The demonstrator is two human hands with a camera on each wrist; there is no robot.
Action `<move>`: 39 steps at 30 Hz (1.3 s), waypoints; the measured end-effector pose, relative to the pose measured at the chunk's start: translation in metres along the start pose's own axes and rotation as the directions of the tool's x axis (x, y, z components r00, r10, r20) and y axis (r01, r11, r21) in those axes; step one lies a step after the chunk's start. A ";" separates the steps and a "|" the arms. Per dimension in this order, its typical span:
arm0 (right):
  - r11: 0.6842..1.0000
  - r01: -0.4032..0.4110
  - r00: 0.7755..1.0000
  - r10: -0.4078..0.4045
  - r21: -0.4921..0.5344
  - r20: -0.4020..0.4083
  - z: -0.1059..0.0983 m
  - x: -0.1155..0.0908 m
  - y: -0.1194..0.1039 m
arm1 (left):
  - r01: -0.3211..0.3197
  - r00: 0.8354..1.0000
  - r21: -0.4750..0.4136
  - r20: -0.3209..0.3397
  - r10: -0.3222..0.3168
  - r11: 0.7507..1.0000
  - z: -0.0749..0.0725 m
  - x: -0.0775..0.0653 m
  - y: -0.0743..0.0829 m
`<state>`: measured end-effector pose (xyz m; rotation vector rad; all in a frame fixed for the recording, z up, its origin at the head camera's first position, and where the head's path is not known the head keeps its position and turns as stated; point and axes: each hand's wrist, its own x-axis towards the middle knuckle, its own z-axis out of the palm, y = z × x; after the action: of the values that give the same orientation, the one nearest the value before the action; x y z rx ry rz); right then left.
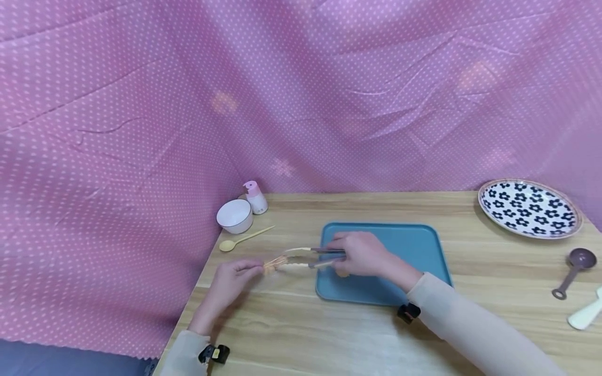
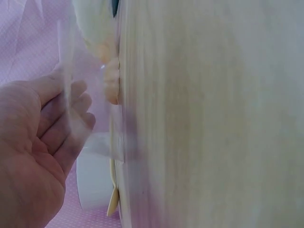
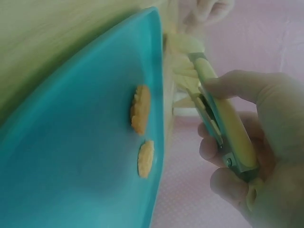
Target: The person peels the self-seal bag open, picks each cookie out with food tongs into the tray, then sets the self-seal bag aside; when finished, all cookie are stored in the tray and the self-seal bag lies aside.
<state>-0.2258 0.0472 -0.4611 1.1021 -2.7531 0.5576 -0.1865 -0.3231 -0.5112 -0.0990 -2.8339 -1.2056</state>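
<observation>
My left hand [image 1: 232, 279] pinches a clear plastic bag [image 2: 69, 95] at the left of the tray. Through the thin film, orange-brown biscuits [image 2: 111, 83] show low by the tabletop. In my right hand [image 1: 362, 253] is a pair of tongs [image 3: 223, 109], gripped round its yellow-and-grey arms. Its pale tips [image 2: 90, 23] are spread apart and point left at the bag's biscuits, right beside them. Below the right hand lies the blue tray [image 1: 414, 248]. Two biscuits, a longer one [image 3: 140, 109] and a shorter one [image 3: 146, 159], rest on it near one edge.
Back left stand a white bowl [image 1: 235, 216] and a pink-topped pump bottle [image 1: 256, 198], with a yellow spoon [image 1: 228, 245] before them. At right are a flower-patterned plate [image 1: 531, 209], a brown scoop [image 1: 582, 258] and a pale-handled utensil [image 1: 585, 313]. A pink dotted cloth [image 1: 329, 104] hangs behind.
</observation>
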 end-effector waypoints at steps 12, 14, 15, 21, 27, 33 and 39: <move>0.999 0.013 0.999 -0.011 -0.046 0.036 -0.003 0.003 -0.004 | -0.012 1.000 -0.004 -0.003 0.012 1.000 0.002 0.000 -0.003; 0.999 0.017 0.999 -0.015 -0.049 0.046 -0.003 0.005 -0.006 | -0.014 1.000 -0.013 0.004 0.014 1.000 0.004 0.000 -0.002; 0.999 0.018 0.999 -0.015 -0.049 0.052 -0.002 0.006 -0.007 | -0.015 1.000 -0.016 0.005 0.015 1.000 0.004 0.000 -0.001; 0.999 0.020 0.997 -0.017 -0.043 0.070 -0.001 0.011 -0.009 | -0.026 1.000 -0.019 0.004 0.026 0.999 0.004 0.001 0.002; 0.997 0.063 0.997 -0.060 -0.055 0.040 -0.002 0.009 -0.008 | -0.029 1.000 -0.002 0.005 0.029 1.000 0.001 0.002 0.003; 1.000 0.028 0.999 -0.028 -0.012 0.017 -0.009 -0.001 -0.002 | -0.011 1.000 -0.010 0.007 0.012 1.000 0.000 0.002 0.002; 1.000 -0.006 0.999 0.005 -0.027 -0.033 -0.033 -0.026 0.016 | -0.017 1.000 -0.003 0.000 0.017 1.000 0.000 0.002 0.002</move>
<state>-0.2185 0.0874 -0.4414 1.0699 -2.7282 0.5330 -0.1883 -0.3217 -0.5090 -0.1225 -2.8258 -1.2066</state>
